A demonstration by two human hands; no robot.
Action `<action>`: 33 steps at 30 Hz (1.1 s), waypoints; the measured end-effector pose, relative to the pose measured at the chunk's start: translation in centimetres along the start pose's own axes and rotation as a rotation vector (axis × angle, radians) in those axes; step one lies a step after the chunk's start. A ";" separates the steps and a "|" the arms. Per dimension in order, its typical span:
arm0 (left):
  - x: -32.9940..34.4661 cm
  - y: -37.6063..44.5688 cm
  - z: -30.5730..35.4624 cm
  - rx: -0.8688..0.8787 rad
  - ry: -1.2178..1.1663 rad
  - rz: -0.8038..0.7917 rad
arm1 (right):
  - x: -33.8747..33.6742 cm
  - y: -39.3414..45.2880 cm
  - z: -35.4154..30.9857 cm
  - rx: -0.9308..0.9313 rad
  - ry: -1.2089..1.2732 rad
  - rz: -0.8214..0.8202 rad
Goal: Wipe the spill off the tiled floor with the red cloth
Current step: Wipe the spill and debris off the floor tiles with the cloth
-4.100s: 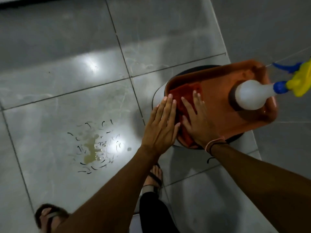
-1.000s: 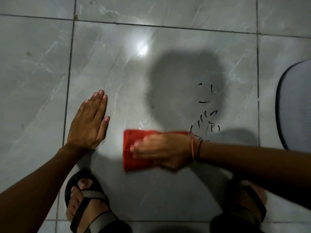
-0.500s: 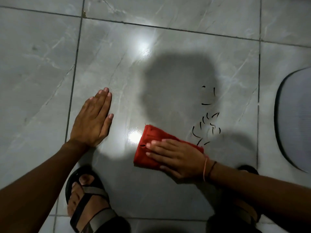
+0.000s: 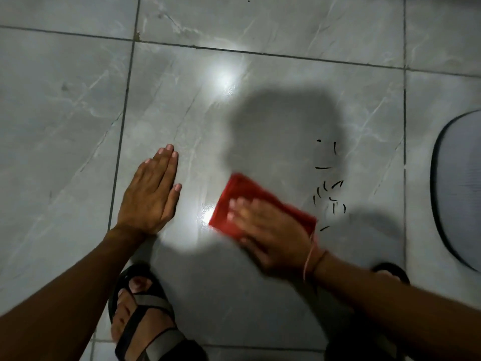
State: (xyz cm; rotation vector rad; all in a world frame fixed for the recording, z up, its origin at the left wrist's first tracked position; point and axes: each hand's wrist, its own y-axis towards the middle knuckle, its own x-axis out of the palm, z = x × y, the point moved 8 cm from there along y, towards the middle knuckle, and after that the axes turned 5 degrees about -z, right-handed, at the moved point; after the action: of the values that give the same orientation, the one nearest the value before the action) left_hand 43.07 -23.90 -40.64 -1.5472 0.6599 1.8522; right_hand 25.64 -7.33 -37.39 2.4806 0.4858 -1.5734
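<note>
A folded red cloth (image 4: 240,198) lies flat on the grey tiled floor (image 4: 273,74). My right hand (image 4: 270,230) presses down on it with the fingers spread over its near half; the hand is motion-blurred. Several thin dark curved marks (image 4: 329,191) are scattered on the tile just right of the cloth. No yellowish puddle shows; the tile left of the cloth shines wet. My left hand (image 4: 152,196) rests flat on the floor with its fingers together, a hand's width left of the cloth, holding nothing.
My sandalled left foot (image 4: 141,316) stands below the left hand, and the toe of my right sandal (image 4: 390,270) shows behind the right forearm. A grey round-edged mat or base (image 4: 460,188) lies at the right edge. Dark grout lines cross the floor.
My right hand has slid the cloth up and to the right, towards the dark marks, and turned it slightly. The left hand stays planted on the tile.
</note>
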 end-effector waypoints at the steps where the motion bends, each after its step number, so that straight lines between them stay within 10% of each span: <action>1: 0.1 0.0 0.0 0.000 0.001 -0.006 | 1.4 -1.8 -2.3 -0.130 0.004 -0.060; 6: 0.1 0.2 -0.1 -0.016 -0.006 -0.031 | 1.3 0.9 1.2 -0.451 -0.073 -0.128; 13: 0.2 0.1 0.1 -0.045 -0.002 -0.051 | -5.8 10.8 11.0 0.403 -0.152 0.227; 18: 0.4 0.0 0.6 -0.121 0.008 0.010 | 2.0 -0.4 -3.4 0.007 -0.008 -0.054; 22: 0.3 -0.1 0.6 -0.101 0.009 0.016 | 2.3 -6.3 -2.3 -0.172 -0.026 -0.140; 33: 0.1 0.1 0.8 -0.119 -0.004 -0.013 | -11.1 -3.2 24.3 0.956 -0.083 0.372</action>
State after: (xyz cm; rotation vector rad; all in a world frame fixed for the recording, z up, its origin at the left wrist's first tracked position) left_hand 42.43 -23.40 -40.61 -1.6187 0.5451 1.9143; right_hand -0.47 -13.89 -37.77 2.7975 -0.9118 -2.0061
